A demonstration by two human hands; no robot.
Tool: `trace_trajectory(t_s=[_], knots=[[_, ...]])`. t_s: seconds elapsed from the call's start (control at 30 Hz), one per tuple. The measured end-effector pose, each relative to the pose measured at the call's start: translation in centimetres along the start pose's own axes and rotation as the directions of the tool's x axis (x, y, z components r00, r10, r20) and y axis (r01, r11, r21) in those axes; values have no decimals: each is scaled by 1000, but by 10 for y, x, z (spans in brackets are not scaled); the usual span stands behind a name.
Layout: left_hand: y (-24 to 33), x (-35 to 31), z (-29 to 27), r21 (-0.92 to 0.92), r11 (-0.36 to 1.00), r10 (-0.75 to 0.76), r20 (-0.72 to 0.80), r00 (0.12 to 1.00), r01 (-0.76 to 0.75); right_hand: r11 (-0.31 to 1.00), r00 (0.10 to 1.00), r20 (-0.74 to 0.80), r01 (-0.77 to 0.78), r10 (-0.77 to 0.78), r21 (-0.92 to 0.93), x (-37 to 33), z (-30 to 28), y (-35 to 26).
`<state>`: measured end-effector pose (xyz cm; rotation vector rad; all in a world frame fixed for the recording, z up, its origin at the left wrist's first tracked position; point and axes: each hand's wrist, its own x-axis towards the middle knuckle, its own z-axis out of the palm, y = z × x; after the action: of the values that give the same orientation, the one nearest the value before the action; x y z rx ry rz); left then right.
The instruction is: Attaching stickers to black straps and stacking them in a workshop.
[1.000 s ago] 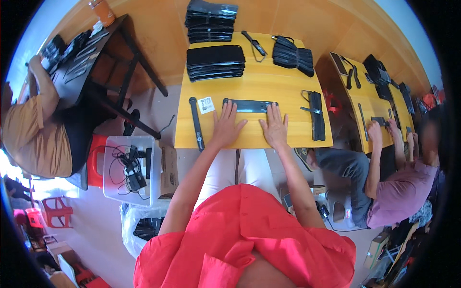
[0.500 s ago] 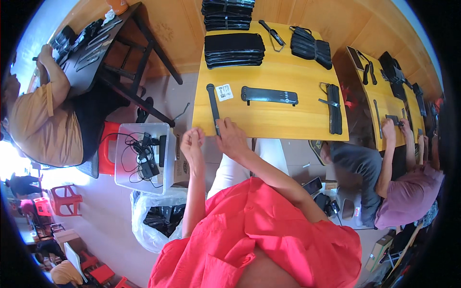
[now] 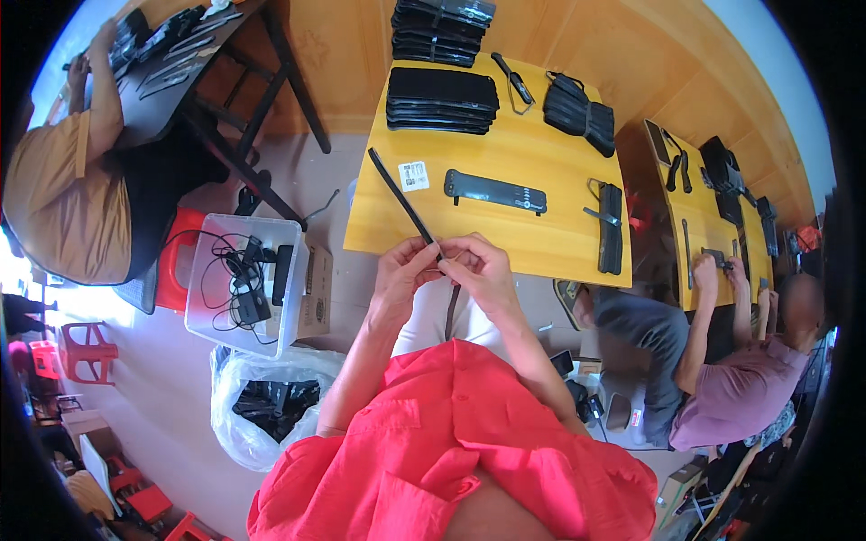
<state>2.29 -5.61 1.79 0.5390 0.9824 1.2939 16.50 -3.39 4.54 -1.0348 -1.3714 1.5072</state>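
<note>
A long black strap (image 3: pixel 399 198) rises at a slant from my fingers over the near left of the yellow table. Its near end is pinched by my left hand (image 3: pixel 401 278), just past the table's front edge. My right hand (image 3: pixel 483 275) closes on that same end, and the two hands almost touch. A dark tail shows below my fingers, apparently more of the strap. Beyond the strap lies a white printed label (image 3: pixel 414 176). To its right is a flat black strip-shaped pouch (image 3: pixel 496 190) with small light markings, lying across the table.
Stacked black pouches (image 3: pixel 442 97) and bundled ones (image 3: pixel 579 115) occupy the far side of the yellow table (image 3: pixel 532 243). A folded black bundle (image 3: pixel 610 230) lies at right. Left of my legs stand a clear bin (image 3: pixel 203 293) of cables and a plastic bag (image 3: pixel 230 406). Co-workers sit on both sides.
The strap's near end has lifted off the table toward me, tilting the strap. My left hand has come right to take hold, and my right hand has moved right and turned beside it.
</note>
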Motion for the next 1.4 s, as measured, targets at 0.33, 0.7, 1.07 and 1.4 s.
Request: trace_trajectory(t_s=[0.33,0.7,1.07,1.4], knots=[[25,-15,32,-12,1000,25,106,994,-24,952,971,76,239,-229,-190,-11,-28,-31],[23,-17,52,-12,1000,16,191,982,-14,968,968,71,243,-239,-59,-22,-50,-39],[32,-11,53,-30,999,-29,131,991,33,988,992,39,116,-120,102,-12,-40,-49],[31,-12,67,-96,995,22,53,998,-17,778,875,52,453,-481,-436,-22,-44,-65]])
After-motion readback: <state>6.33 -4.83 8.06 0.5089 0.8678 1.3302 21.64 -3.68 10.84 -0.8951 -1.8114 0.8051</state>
